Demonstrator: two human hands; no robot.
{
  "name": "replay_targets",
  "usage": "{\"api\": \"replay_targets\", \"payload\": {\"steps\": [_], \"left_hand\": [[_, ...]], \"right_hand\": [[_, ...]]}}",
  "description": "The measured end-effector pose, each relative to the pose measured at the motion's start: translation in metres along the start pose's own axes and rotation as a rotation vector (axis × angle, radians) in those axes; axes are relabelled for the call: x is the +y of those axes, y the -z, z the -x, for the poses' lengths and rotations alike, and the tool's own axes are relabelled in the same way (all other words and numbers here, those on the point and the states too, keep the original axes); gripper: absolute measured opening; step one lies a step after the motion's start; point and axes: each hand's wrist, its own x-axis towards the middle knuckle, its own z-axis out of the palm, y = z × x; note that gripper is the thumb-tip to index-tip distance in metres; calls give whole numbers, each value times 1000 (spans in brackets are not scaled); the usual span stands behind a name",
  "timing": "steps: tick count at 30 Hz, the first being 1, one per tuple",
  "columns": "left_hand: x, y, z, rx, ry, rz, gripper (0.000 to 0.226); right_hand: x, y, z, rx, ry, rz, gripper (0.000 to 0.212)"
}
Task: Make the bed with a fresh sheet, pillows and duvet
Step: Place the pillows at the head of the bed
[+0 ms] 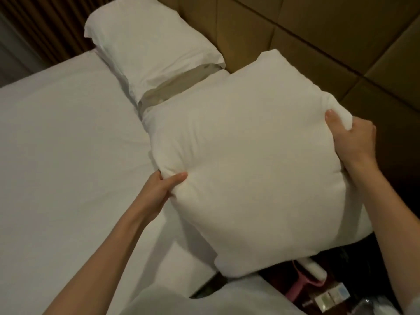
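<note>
L hand (162,186) & R hand (351,139): fingers gripping bare white pillow (254,160) at opposite edges, holding it over sheeted bed (63,137), near cased pillow (154,48) by headboard (295,37).

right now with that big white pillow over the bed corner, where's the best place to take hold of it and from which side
Take the pillow by its two opposite side edges, one hand from each side, as the left hand and right hand do now. It is wide, soft and plump, so the filling bunches into a firm grip at the edges; thumbs on top, fingers under.
</note>
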Motion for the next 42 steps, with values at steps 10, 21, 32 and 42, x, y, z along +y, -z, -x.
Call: {"api": "replay_targets", "payload": {"steps": [10,21,32,42], "left_hand": [[82,-24,-140,258,-53,100,37],[18,-45,-192,458,173,21,96],[-67,-62,-121,-3,312,48,101],[-49,-67,-65,28,165,-110,18]], "right_hand": [[-43,-106,-226,-181,118,-4,52],[7,-186,-207,-249,214,367,64],[90,-132,-44,317,-714,-14,72],[93,-110,44,-207,-1080,-1093,39]]}}
